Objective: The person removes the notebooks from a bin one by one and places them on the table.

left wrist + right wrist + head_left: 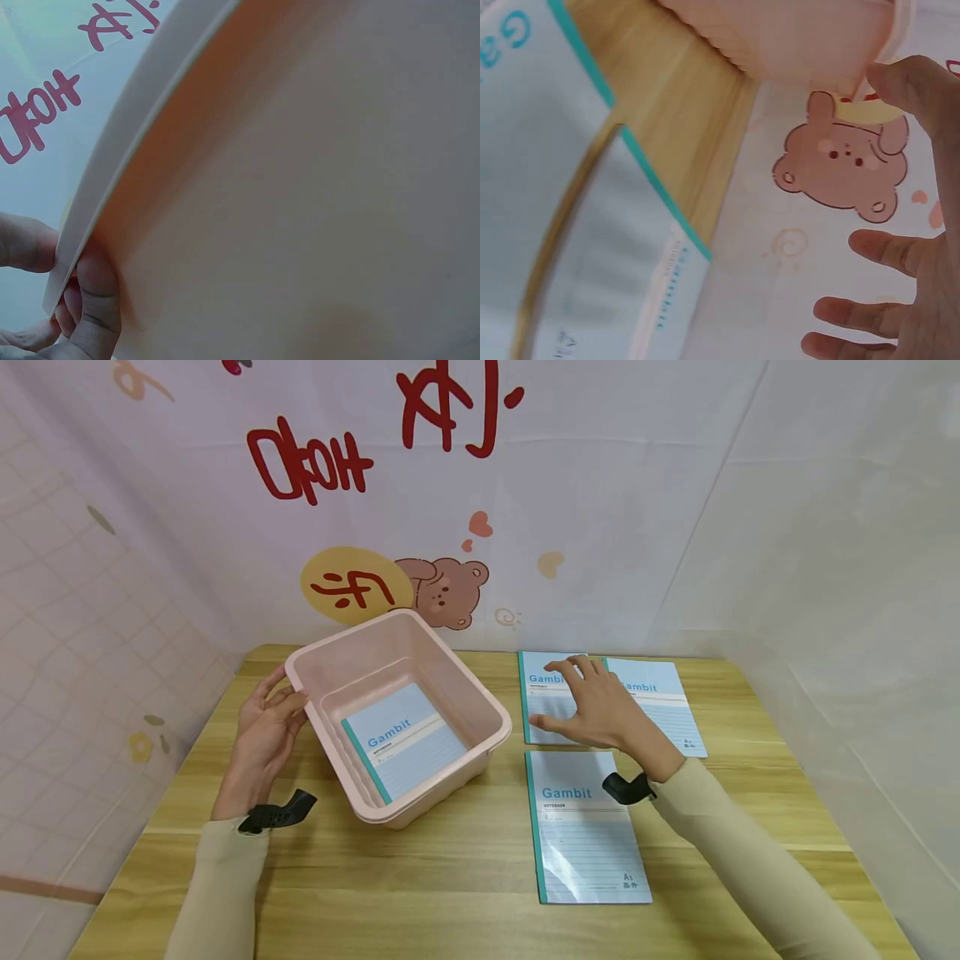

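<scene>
My left hand [268,727] pinches the left rim of a pink plastic basin [480,767]; in the left wrist view the thumb and fingers [98,289] clasp that rim. Inside the basin lies a notebook [408,745] with a pale blue cover and green spine, marked Gambit. My right hand [592,706] hovers over the back-left notebook [547,662], fingers spread and partly bent, holding nothing. Beside it, partly behind the hand, lies the back-right notebook [663,702]. A front notebook [588,852] of the same kind lies nearer, below the right wrist.
Everything stands on a wooden table [465,877]. A white backdrop [600,527] with red characters and a cartoon bear [448,593] rises right behind the table's far edge. Pale sheeting [862,568] borders the right side.
</scene>
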The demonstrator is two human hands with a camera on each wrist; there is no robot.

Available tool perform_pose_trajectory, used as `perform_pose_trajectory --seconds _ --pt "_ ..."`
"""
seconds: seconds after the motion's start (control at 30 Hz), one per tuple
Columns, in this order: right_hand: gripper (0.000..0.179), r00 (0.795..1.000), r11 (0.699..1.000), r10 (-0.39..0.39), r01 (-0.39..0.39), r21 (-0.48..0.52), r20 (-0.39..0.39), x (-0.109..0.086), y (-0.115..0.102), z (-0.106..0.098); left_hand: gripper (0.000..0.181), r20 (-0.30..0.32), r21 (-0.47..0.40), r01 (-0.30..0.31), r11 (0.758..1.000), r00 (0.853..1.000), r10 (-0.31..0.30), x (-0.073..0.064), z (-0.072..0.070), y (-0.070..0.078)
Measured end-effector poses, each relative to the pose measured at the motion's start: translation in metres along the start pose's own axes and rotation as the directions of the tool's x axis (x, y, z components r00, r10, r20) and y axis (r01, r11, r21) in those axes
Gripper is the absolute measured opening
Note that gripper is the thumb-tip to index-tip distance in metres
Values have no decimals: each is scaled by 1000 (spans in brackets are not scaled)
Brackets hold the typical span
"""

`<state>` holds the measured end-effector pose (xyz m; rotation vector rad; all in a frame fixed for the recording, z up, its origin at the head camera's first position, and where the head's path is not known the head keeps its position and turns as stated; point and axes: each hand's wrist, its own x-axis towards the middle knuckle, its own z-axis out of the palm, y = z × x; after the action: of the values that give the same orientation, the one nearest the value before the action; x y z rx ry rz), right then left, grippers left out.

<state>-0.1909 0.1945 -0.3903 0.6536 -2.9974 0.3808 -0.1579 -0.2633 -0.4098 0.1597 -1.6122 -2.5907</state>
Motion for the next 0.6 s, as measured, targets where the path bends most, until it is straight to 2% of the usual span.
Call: perform_pose_trajectory --seconds 0.23,0.4,0.6 --pt "93 1000 1000 -16 16 -3 3 14 -10 -22 71 7 -7 0 1000 1000 0 -1 1 1" --pt "93 999 999 -42 42 -4 -11 25 -20 -31 78 1 2 14 1000 1000 -14 -1 2 4" --pt "94 996 996 -84 83 -18 -24 41 -37 -38 76 2 -11 17 1000 1000 -17 -3 1 4"
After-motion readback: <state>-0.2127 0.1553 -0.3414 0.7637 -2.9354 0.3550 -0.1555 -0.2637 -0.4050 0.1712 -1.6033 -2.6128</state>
